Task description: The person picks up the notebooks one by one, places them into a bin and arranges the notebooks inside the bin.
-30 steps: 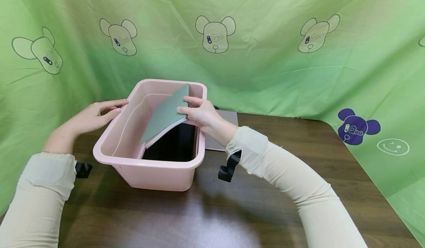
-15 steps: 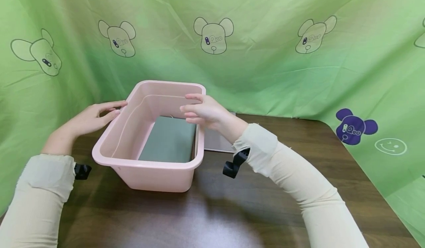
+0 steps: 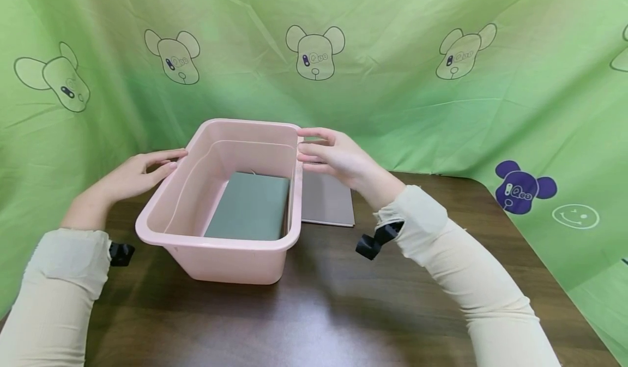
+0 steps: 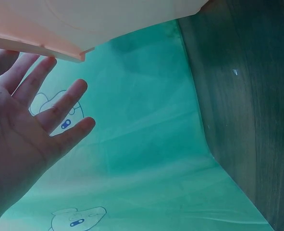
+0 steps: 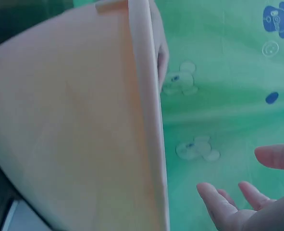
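Observation:
A pink plastic bin (image 3: 235,263) stands on the table. Inside it a grey-green notebook (image 3: 248,206) lies flat, its spine side along the bin's right wall. My left hand (image 3: 134,179) rests its fingertips on the bin's left rim, fingers extended, as the left wrist view also shows from below. At the right rim my right hand (image 3: 343,160) hovers with spread fingers and nothing in them; in the right wrist view those fingers stand apart from the bin wall.
To the bin's right a flat grey notebook (image 3: 327,198) lies on the dark wooden table (image 3: 314,323), partly hidden behind the bin and right hand. A green printed curtain (image 3: 392,100) encloses the back and sides.
The right hand let go of the grey-green notebook, which dropped from a tilt to lying flat in the bin. That hand then moved right, past the rim. The left hand stayed put.

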Demonstrator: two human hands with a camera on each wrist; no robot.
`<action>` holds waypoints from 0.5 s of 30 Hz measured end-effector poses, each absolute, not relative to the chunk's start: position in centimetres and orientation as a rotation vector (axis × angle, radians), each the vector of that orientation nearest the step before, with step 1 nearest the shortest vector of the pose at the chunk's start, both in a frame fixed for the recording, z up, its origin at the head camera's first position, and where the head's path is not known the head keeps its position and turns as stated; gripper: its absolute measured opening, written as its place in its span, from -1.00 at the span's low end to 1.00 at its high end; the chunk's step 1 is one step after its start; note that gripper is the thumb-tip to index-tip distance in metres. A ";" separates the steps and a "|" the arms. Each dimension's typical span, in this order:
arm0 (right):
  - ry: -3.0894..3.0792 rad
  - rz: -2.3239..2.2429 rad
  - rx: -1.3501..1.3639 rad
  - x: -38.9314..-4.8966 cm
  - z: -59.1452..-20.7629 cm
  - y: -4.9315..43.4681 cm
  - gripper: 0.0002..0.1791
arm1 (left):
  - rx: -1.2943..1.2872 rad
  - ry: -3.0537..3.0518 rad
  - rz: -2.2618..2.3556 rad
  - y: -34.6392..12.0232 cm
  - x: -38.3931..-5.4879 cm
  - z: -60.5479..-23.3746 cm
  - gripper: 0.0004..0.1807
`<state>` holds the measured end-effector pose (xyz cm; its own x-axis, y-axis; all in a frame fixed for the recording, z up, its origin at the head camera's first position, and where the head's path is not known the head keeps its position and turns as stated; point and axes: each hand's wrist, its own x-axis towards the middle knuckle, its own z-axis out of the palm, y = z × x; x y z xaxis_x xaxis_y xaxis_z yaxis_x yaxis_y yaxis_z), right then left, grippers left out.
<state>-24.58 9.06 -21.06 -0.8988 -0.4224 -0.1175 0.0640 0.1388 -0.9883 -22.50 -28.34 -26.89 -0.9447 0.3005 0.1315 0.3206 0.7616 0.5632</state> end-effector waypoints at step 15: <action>2.142 -1.787 -0.235 -26.5 -24.3 14.5 -0.38 | -0.509 -2.919 -0.942 -28.3 -22.4 -26.9 -0.49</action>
<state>-26.45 14.55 -24.26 -0.9283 -0.3390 -0.1528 0.0895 0.1950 -0.9767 -22.44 -28.28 -26.88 -0.9458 0.2977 0.1300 0.3175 0.7629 0.5632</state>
